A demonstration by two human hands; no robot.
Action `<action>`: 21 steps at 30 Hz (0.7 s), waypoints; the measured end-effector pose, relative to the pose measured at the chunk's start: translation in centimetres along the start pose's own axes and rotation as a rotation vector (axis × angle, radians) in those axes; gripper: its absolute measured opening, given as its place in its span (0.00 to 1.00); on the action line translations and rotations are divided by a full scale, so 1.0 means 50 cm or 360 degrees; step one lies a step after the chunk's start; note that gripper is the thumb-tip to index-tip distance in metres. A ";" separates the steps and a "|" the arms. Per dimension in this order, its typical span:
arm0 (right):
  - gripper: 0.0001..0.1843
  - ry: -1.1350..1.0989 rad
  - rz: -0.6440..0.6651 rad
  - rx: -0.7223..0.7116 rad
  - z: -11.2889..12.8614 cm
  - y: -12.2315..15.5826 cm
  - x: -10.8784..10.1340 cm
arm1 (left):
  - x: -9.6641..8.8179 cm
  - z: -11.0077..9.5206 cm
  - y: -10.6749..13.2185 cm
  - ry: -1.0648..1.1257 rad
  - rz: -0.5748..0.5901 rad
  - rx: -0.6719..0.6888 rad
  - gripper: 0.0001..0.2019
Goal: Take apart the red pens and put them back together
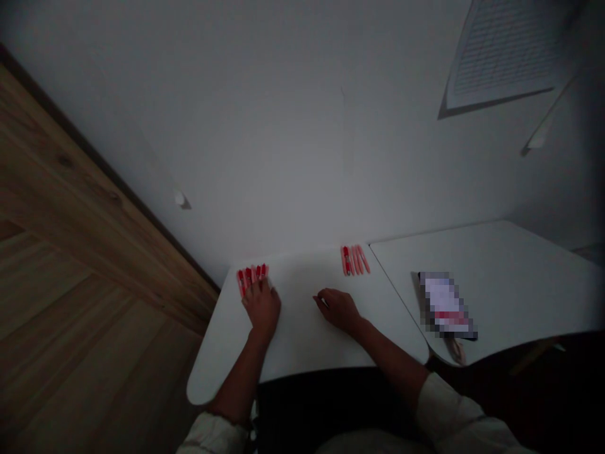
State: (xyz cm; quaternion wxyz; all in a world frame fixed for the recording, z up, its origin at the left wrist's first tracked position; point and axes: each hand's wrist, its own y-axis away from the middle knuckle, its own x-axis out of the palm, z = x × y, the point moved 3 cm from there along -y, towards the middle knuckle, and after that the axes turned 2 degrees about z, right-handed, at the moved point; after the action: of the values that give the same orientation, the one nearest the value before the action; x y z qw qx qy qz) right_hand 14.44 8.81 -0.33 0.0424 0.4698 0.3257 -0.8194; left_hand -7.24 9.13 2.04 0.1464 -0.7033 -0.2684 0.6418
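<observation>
A row of slim red and pink pen-shaped items (247, 275) lies at the table's far left. My left hand (263, 307) rests on their near ends, fingers stretched over them and partly covering them. Nearer the middle, my right hand (338, 308) is closed just above the white table (302, 340), or on it. A small tip shows by its thumb and forefinger, but what it belongs to is too dark to name. Beyond that hand, a second group of red and pink pen-shaped items (355, 260) lies side by side near the wall.
A second white table (515, 277) adjoins on the right, holding a blurred-out device with a lit screen (447, 302). Behind is a grey wall (283, 126) with a printed sheet (501, 57). Wooden flooring (118, 353) shows at left.
</observation>
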 end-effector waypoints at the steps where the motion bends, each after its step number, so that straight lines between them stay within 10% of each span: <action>1: 0.14 -0.0009 -0.0004 -0.0010 0.000 0.001 0.002 | 0.003 0.002 0.002 -0.0024 0.0017 -0.0022 0.22; 21: 0.14 -0.0100 0.0038 -0.0028 -0.008 0.005 0.008 | 0.016 0.000 -0.007 -0.0119 0.0071 -0.0014 0.16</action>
State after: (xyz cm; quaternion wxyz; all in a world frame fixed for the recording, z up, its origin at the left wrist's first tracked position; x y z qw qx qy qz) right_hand 14.60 8.95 -0.90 0.0666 0.4473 0.3258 -0.8303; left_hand -7.28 9.88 1.60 0.1189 -0.6853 -0.2608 0.6695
